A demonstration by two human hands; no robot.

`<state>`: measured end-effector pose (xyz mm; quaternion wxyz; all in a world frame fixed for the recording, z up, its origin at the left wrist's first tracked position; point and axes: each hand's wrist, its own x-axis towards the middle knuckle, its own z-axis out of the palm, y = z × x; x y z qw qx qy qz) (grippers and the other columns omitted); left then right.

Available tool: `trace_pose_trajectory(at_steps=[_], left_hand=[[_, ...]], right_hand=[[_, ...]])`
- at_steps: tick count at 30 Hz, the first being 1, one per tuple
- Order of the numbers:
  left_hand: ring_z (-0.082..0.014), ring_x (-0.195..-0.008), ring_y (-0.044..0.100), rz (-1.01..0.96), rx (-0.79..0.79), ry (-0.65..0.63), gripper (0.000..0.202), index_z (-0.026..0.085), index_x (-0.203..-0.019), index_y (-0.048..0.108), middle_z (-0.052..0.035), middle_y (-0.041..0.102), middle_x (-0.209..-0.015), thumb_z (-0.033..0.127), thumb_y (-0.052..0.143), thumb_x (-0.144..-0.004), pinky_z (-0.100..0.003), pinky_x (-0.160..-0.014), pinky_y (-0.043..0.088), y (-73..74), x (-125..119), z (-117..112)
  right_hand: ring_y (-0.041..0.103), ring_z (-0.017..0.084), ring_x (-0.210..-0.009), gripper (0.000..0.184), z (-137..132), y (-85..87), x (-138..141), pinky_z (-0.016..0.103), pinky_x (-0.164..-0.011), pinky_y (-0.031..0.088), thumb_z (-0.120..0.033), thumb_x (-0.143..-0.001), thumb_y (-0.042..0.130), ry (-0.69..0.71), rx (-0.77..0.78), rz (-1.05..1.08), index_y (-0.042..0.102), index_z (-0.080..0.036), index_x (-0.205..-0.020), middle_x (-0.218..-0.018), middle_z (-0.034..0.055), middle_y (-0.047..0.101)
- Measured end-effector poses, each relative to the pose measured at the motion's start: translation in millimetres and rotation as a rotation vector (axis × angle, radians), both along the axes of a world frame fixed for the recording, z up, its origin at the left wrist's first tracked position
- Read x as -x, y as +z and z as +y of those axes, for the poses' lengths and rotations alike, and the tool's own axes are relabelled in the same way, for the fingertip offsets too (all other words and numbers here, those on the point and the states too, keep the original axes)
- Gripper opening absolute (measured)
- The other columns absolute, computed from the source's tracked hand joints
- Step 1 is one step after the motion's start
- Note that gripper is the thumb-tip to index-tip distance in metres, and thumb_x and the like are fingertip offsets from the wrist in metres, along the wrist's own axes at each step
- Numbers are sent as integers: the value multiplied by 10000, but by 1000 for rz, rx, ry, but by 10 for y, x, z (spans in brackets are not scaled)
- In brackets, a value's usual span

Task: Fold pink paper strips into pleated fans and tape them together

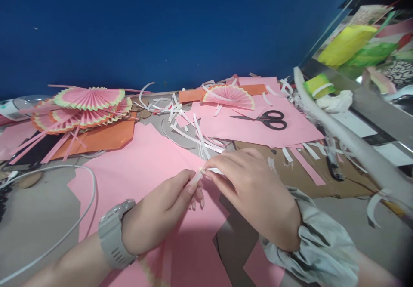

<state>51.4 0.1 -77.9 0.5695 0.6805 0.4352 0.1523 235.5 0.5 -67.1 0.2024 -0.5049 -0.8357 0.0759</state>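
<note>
head view: both hands meet over a large pink sheet (129, 188) on the grey worktop (29, 231). the left hand (167, 203), with a grey watch (112, 237) at its wrist, pinches a small pale strip (195, 178) between thumb and forefinger, the other fingers curled below. the right hand (251, 188), with a pale green scrunchie (319, 244) around its wrist, is closed at the fingertips on a white strip (217, 171), which pokes out between its fingers. the two held ends come together just above the pink sheet; whether they are one piece i cannot tell.

beyond the hands, black-handled scissors (274, 120) lie on a smaller pink sheet (219, 125), blades pointing left. behind them sits a pleated pink fan (230, 97) with a pale edge, an orange strip (190, 95) beside it. loose white cuttings (183, 136) are scattered between the two pink sheets. at the far left, more pleated fans (90, 98) are stacked partly over an orange sheet (109, 136), and a white cable (94, 183) curves across the large sheet's edge. to the right, a utility knife (334, 166) rests on brown cardboard (355, 177).
</note>
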Motion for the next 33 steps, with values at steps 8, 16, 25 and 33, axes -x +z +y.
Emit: trace_pose_trajectory(at_steps=[8,16,25,33], left_hand=[[-120,-604,509,-73,127,-9,280,182,-807,435,4,555,-675,355,264,-944,-283,-659,420,29,-12,19],[-117,-663,411,19,18,36,278,201,-790,418,30,428,-693,379,268,-943,-273,-675,355,20,-14,-12],[-91,-546,323,-184,107,133,240,198,-899,470,58,331,-592,355,295,-946,-232,-543,293,-13,-34,-13],[-74,-482,240,-377,315,172,249,185,-828,446,80,269,-528,353,305,-946,-208,-477,237,-80,-56,28]], right_hand=[[568,147,-772,152,-22,-33,21,322,-755,310,-178,-899,437,141,29,25,586,-188,-869,-803,-1,641],[538,159,-802,171,-13,-4,24,342,-797,296,-233,-900,434,61,-23,-11,603,-211,-880,-828,6,612],[545,169,-831,185,-48,3,31,340,-768,316,-194,-896,416,16,-46,66,568,-227,-997,-890,1,644],[571,177,-862,371,-8,-59,28,328,-745,384,-193,-886,419,59,-71,27,395,-168,-1255,-999,35,644]])
